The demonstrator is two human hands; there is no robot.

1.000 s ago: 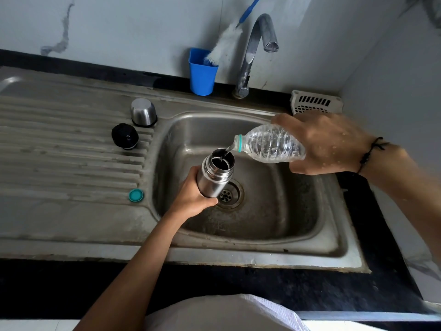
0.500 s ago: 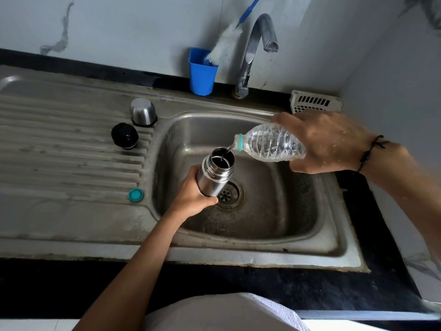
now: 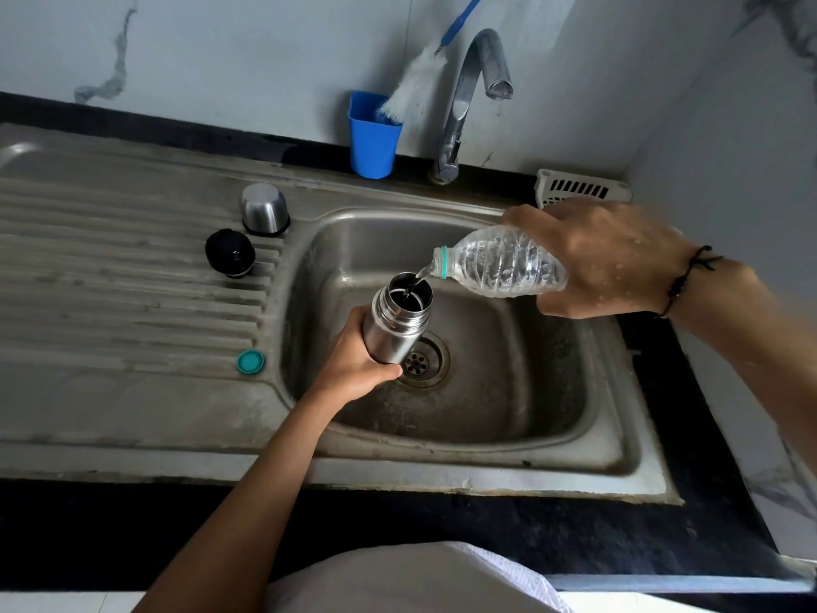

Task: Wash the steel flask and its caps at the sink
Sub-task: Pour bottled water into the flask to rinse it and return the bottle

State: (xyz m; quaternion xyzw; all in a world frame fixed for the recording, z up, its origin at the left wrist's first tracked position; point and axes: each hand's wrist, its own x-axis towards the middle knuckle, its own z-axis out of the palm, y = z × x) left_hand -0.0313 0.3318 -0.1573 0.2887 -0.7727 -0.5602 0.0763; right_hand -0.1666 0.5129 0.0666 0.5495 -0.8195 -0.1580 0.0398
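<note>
Steel flask (image 3: 395, 323), shiny, uncapped, tilted, gripped by left hand (image 3: 353, 364).

Count: 1 steel flask (image 3: 395, 323), 2 flask caps – 1 steel cap (image 3: 264, 209), 1 black cap (image 3: 230, 253). 1 plastic bottle (image 3: 499, 267), 1 teal bottle cap (image 3: 250, 361). 1 blue cup (image 3: 373, 134), 1 brush (image 3: 413, 88), 1 tap (image 3: 468, 95), 1 sink (image 3: 508, 382), 1 white basket (image 3: 579, 188). 2 hands: left hand (image 3: 353, 360), right hand (image 3: 605, 258).
</note>
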